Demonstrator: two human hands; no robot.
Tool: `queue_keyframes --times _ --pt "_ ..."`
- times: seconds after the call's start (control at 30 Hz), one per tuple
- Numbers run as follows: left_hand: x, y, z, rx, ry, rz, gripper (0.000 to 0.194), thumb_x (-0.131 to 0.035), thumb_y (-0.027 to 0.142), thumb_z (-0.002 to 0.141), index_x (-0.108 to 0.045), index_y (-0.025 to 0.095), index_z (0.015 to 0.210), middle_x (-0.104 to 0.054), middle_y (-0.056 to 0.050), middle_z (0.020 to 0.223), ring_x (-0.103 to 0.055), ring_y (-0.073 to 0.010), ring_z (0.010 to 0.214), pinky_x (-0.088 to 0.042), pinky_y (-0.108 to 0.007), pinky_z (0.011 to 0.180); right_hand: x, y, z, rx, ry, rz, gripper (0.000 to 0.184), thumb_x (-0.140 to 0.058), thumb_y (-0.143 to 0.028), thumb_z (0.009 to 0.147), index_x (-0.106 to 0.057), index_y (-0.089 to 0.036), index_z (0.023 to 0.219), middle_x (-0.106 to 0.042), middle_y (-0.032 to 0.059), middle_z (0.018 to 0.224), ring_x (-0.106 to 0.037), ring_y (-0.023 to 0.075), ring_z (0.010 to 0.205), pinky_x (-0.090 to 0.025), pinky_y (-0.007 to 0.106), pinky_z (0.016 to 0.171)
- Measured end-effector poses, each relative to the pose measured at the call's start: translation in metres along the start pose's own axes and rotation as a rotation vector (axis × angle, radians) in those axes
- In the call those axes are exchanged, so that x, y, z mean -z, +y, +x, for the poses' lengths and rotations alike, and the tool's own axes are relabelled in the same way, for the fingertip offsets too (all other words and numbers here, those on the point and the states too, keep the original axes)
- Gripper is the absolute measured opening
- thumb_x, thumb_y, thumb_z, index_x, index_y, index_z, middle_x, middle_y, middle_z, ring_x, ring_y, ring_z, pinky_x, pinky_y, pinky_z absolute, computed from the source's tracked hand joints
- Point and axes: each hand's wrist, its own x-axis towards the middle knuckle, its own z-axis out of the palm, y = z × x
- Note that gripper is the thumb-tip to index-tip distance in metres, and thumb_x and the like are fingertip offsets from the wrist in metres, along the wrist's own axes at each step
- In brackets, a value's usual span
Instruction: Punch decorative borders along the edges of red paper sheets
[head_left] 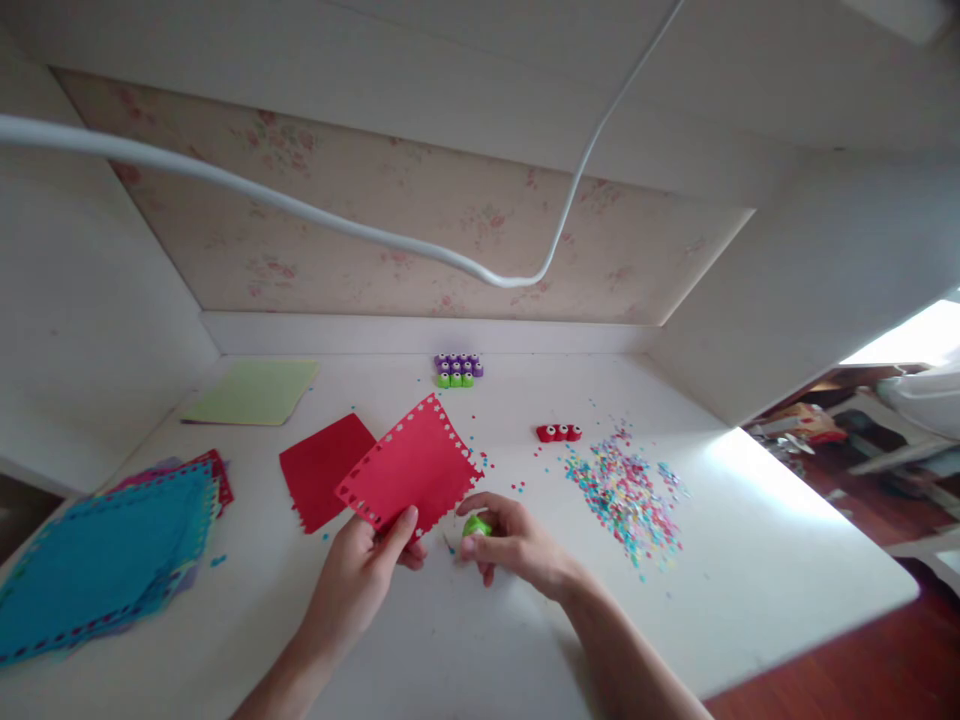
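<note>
A red sheet of paper [420,465] with small shapes punched along its edges is pinched in my left hand [367,555], thumb on top. My right hand [517,545] closes round a green craft punch [477,526], just right of the sheet's lower right corner. Whether the punch touches the paper I cannot tell. Another red sheet [322,470] lies on the white table [495,660], partly behind the held one. Tiny red and blue cut-outs are scattered near the sheet's right edge.
Punched blue sheets [112,550] are stacked at the left, with pale green paper [255,392] behind. Purple and green punches [457,368] stand in rows at the back. Red punches [559,433] sit beside a pile of colourful confetti [630,500]. A white cable [337,228] hangs across, above the table.
</note>
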Motion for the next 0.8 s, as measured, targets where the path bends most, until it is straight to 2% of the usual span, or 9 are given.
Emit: queue_keyframes --times 0.13,0.23,0.33,0.4,0.53,0.63,0.7,0.8 --pt "0.000 -0.001 0.002 0.004 0.017 -0.051 0.038 -0.063 0.052 0.084 -0.063 0.014 0.086 -0.070 -0.004 0.067 -0.069 -0.0209 0.063 -0.060 -0.032 0.062 0.004 -0.001 -0.001 0.093 0.115 -0.030 0.040 -0.082 -0.040 0.070 -0.060 -0.019 0.096 -0.062 -0.0009 0.075 -0.059 0.0126 0.064 -0.051 0.026 0.057" --pt "0.001 -0.001 0.002 0.001 0.030 -0.056 0.038 -0.064 0.052 0.084 -0.062 0.015 0.088 -0.070 -0.003 0.067 -0.069 -0.0208 0.063 -0.060 -0.033 0.062 0.016 -0.007 -0.006 0.161 0.269 -0.165 0.038 -0.077 -0.042 0.075 -0.067 -0.020 0.104 -0.063 0.0024 0.090 -0.060 0.0120 0.069 -0.051 0.028 0.064" --pt "0.001 -0.001 0.002 0.004 0.021 -0.054 0.038 -0.064 0.052 0.084 -0.063 0.014 0.085 -0.070 -0.004 0.066 -0.070 -0.0210 0.063 -0.060 -0.033 0.063 0.035 -0.014 -0.016 0.180 0.380 -0.279 0.046 -0.076 -0.042 0.075 -0.066 -0.022 0.115 -0.063 0.0043 0.098 -0.062 0.0142 0.074 -0.051 0.030 0.066" --pt "0.001 0.000 0.002 0.002 0.005 -0.067 0.038 -0.063 0.053 0.084 -0.063 0.015 0.083 -0.070 -0.004 0.066 -0.070 -0.0209 0.063 -0.060 -0.033 0.064 0.054 -0.019 -0.024 0.158 0.416 -0.303 0.049 -0.077 -0.042 0.073 -0.064 -0.023 0.116 -0.066 0.0037 0.096 -0.065 0.0164 0.079 -0.052 0.031 0.070" --pt "0.001 0.000 0.001 0.007 -0.019 -0.075 0.036 -0.063 0.052 0.084 -0.063 0.016 0.081 -0.070 -0.002 0.065 -0.070 -0.0210 0.063 -0.060 -0.032 0.064 0.104 -0.028 -0.040 0.168 0.513 -0.381 0.040 -0.076 -0.041 0.072 -0.066 -0.023 0.106 -0.071 0.0048 0.101 -0.067 0.0205 0.089 -0.052 0.036 0.080" --pt "0.001 -0.001 0.001 0.016 -0.025 -0.069 0.036 -0.063 0.052 0.084 -0.063 0.016 0.082 -0.070 -0.002 0.065 -0.070 -0.0214 0.063 -0.060 -0.033 0.065 0.146 -0.035 -0.047 0.169 0.612 -0.455 0.048 -0.074 -0.044 0.073 -0.067 -0.021 0.115 -0.072 0.0084 0.104 -0.068 0.0234 0.093 -0.052 0.038 0.081" --pt "0.000 -0.003 0.002 0.013 -0.026 -0.068 0.037 -0.063 0.053 0.083 -0.063 0.016 0.083 -0.070 -0.002 0.065 -0.070 -0.0217 0.063 -0.060 -0.033 0.065 0.171 -0.041 -0.047 0.181 0.670 -0.544 0.052 -0.071 -0.046 0.074 -0.067 -0.018 0.118 -0.072 0.0109 0.107 -0.068 0.0239 0.091 -0.053 0.036 0.077" --pt "0.000 -0.005 0.004 0.019 -0.029 -0.058 0.037 -0.063 0.053 0.083 -0.063 0.016 0.085 -0.070 -0.003 0.066 -0.070 -0.0220 0.064 -0.059 -0.033 0.064 0.200 -0.050 -0.034 0.137 0.730 -0.696 0.054 -0.067 -0.048 0.075 -0.068 -0.015 0.118 -0.075 0.0104 0.090 -0.068 0.0223 0.076 -0.052 0.033 0.064"
